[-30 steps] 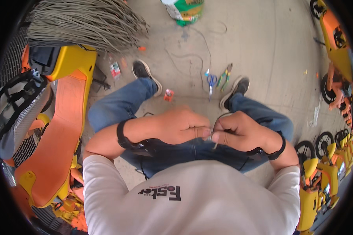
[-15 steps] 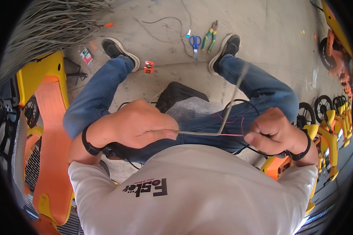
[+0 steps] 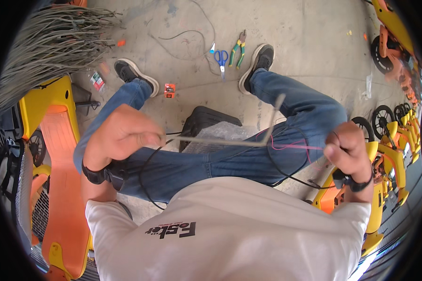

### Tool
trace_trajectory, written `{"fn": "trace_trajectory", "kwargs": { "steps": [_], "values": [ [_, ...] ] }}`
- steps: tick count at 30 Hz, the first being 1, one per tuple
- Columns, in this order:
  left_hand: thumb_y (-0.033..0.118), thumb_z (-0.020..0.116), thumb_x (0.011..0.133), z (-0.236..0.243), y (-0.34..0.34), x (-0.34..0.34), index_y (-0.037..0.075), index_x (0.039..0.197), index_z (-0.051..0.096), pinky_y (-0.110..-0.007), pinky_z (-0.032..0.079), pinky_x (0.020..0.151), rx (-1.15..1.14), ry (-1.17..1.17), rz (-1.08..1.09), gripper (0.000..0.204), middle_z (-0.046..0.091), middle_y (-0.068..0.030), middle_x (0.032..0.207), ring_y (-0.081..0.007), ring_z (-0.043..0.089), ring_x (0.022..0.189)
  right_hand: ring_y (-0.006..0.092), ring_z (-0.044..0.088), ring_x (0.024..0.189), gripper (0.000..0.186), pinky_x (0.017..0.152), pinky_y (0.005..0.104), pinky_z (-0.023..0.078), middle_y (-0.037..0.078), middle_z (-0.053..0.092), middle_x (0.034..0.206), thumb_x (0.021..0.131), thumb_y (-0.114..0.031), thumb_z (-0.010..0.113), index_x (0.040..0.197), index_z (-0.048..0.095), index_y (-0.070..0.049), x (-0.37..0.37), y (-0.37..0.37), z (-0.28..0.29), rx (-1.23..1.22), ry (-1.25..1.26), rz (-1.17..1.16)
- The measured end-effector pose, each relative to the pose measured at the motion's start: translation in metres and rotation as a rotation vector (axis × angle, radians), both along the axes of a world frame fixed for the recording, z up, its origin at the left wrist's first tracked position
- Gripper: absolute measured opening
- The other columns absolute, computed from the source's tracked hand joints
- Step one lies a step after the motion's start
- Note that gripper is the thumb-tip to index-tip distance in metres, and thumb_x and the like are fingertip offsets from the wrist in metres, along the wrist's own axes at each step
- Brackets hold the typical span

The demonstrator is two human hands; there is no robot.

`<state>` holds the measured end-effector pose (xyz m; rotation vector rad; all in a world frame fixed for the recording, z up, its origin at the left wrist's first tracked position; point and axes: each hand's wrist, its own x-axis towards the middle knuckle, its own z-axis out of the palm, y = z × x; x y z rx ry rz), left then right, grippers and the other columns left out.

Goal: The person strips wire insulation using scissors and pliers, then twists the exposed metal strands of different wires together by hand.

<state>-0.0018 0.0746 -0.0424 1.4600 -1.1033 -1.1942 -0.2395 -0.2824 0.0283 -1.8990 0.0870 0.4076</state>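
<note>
My left hand (image 3: 122, 138) is closed on the end of a beige-grey cable (image 3: 234, 143), which runs across my lap and bends sharply upward, blurred by motion. My right hand (image 3: 343, 152) pinches a thin pink wire (image 3: 299, 146) that stretches from near that bend. A black cable (image 3: 276, 165) loops over my jeans. Beneath, between my legs, sits a black plastic object (image 3: 205, 117) with clear bubble wrap (image 3: 220, 133) on it.
On the floor lie scissors (image 3: 221, 63), pliers (image 3: 237, 49), loose wires (image 3: 187, 35) and an orange packet (image 3: 169, 91). A heap of grey cables (image 3: 47, 51) and a yellow-orange scooter body (image 3: 56, 178) are at left. Several scooters (image 3: 387, 164) line the right.
My hands, close together one second ago, have moved far apart sideways, stretching out the pink wire and beige cable between them. The black object and bubble wrap have come into view.
</note>
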Motion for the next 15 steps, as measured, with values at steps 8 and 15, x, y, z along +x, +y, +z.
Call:
{"fn": "trace_trajectory", "kwargs": {
  "steps": [8,15],
  "values": [
    [0.024,0.058,0.089,-0.015,-0.030,-0.018,0.000,0.104,0.059,-0.028,0.047,0.074,0.126,0.044,-0.148,0.029,0.063,-0.0073,0.080,-0.0172,0.061,0.078,0.0120,0.029,0.041,0.036,0.039,0.0281,0.024,0.001,0.035,0.045,0.081,-0.006,0.058,0.053,0.036,-0.005,0.059,0.030,-0.021,0.073,-0.119,0.030],
    [0.028,0.046,0.096,-0.030,-0.076,-0.046,-0.002,0.123,0.047,-0.031,0.047,0.076,0.189,0.497,0.029,0.041,0.064,-0.0073,0.086,-0.0150,0.061,0.080,0.0061,0.033,0.044,0.033,0.041,0.0246,0.027,-0.002,0.039,0.047,0.082,-0.008,0.059,0.055,0.041,-0.005,0.085,0.077,-0.033,0.210,-0.102,0.107]
  ]
}}
